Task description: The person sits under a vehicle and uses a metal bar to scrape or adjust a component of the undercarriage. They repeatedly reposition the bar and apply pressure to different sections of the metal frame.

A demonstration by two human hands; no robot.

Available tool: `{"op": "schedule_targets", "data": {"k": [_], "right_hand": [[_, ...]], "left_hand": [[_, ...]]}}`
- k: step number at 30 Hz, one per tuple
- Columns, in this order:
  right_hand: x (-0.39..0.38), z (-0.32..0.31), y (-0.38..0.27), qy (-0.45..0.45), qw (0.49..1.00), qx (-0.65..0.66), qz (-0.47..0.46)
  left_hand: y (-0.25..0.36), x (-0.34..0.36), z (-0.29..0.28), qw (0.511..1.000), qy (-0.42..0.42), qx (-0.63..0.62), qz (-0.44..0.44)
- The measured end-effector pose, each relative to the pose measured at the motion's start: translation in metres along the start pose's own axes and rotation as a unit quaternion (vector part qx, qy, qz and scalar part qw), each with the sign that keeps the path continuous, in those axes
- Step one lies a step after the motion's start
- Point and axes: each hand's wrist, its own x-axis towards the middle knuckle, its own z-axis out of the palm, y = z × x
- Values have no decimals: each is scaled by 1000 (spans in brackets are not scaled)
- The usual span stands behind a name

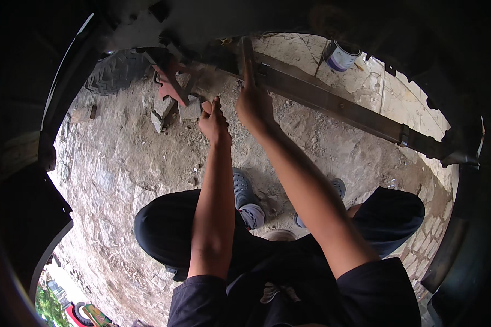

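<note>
My right hand (252,108) is closed round the lower part of a narrow upright metal piece (246,54), beside a long dark steel beam (327,97) that runs diagonally to the right. My left hand (214,122) is lower and to its left, fingers curled; what they hold, if anything, I cannot make out. Just beyond it, a red metal bracket or stand (172,84) sits at grey broken blocks (188,109). Dark bodywork (278,16) arches over both hands and hides where the upright piece ends.
A tyre (109,73) lies at upper left. A white and purple can (341,57) stands on cracked tiles (403,98) beyond the beam. My shoes (243,191) rest on dusty, stony ground (114,163) between my bent knees. A red object with a wheel (76,315) shows at lower left.
</note>
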Motion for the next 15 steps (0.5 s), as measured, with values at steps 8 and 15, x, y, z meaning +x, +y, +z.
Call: {"op": "schedule_targets", "data": {"k": [8,15], "right_hand": [[-97,-73,33,-89,995,31,-12],[-111,-118,40,-51,993,28,98]], "left_hand": [[-23,17,2,996,-67,36,52],[-20,-8,33,981,-96,143,94]]}}
